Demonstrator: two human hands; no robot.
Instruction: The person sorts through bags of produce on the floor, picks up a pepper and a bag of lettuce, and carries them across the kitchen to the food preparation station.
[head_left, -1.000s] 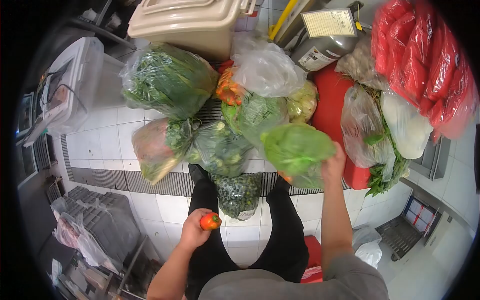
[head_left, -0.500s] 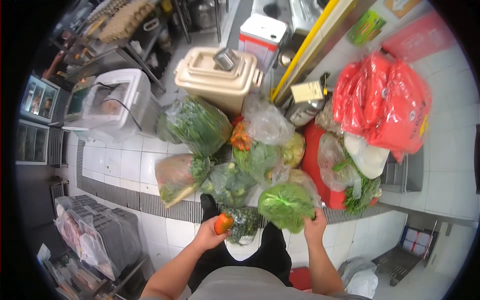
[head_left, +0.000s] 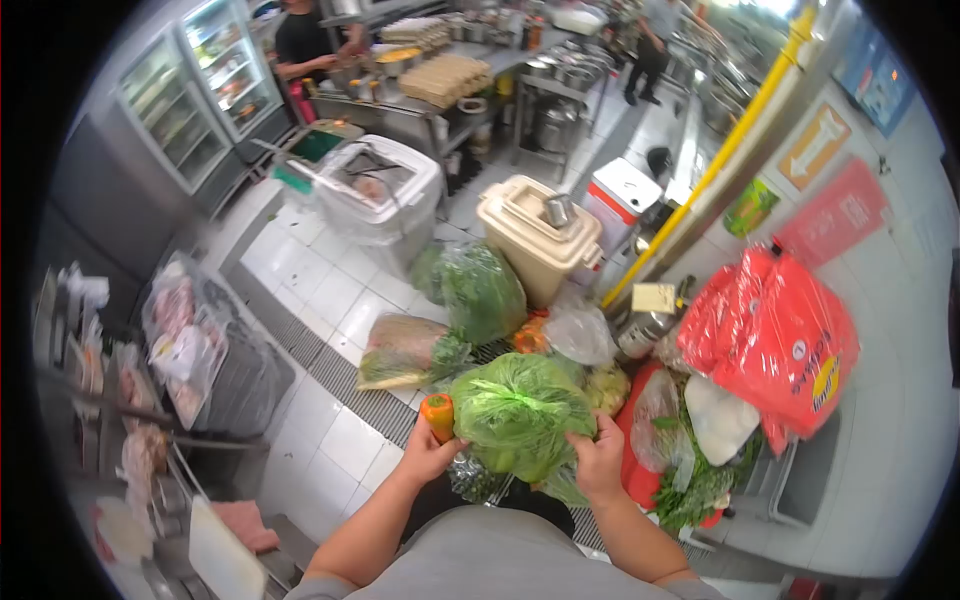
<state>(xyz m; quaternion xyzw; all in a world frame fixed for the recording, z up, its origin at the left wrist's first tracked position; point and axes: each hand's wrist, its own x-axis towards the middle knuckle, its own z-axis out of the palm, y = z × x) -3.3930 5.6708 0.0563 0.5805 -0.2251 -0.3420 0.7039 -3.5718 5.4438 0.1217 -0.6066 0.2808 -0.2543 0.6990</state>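
Note:
An orange bell pepper [head_left: 438,416] sits in the closed fingers of my left hand [head_left: 424,458]. Beside it, my right hand [head_left: 600,455] grips the edge of a clear plastic bag of green lettuce [head_left: 522,412], held up in front of my body. My left fingertips meet the bag's other side; whether they also pinch it, I cannot tell. Below, partly covered by the bag and my arms, lies a dark green bagged vegetable [head_left: 474,480]. Beyond the lettuce are a bag of long leafy greens [head_left: 484,290] and another bagged bundle [head_left: 408,352] on the floor.
A beige lidded bin [head_left: 540,232] and a white tub [head_left: 400,200] stand ahead. Red packed bags [head_left: 770,340] hang at the right, above leafy herbs [head_left: 700,480]. A grey crate [head_left: 240,370] is at the left. Two people stand farther back near the work counters.
The lettuce bag has come up and leftward to between my hands. My left hand, still with the pepper, has moved against it. The view has turned left and tilted up.

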